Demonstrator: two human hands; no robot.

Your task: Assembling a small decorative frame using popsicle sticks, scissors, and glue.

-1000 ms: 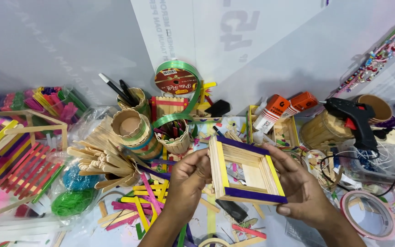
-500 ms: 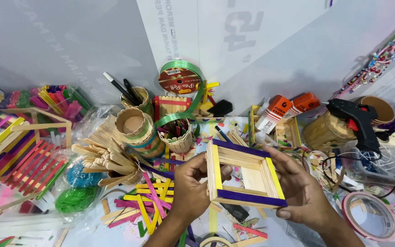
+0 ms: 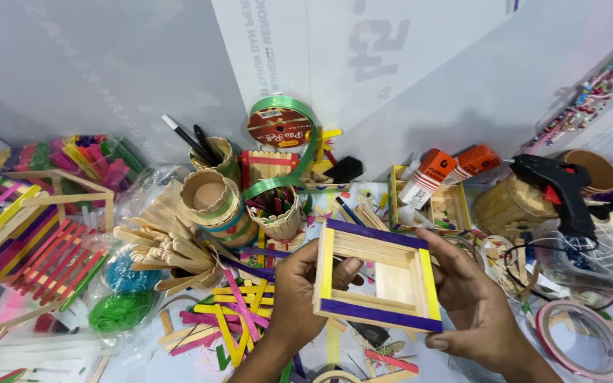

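Both hands gripped a square stick frame [image 3: 377, 276] with yellow sides and purple top and bottom edges, raised just above the cluttered table [image 3: 604, 369]: the left hand [image 3: 299, 291] clamped its left side, thumb across the front, and the right hand [image 3: 473, 301] clasped its right side. Just left of the left hand lay loose coloured sticks [image 3: 232, 315]. Beyond them stood a cardboard tube [image 3: 211, 198] among plain wooden sticks [image 3: 161, 245]. Right of the right hand sat a tape roll [image 3: 580, 340]. Farther off rested a black glue gun [image 3: 562, 188] and, farthest behind the frame, a green ribbon spool [image 3: 282, 128].
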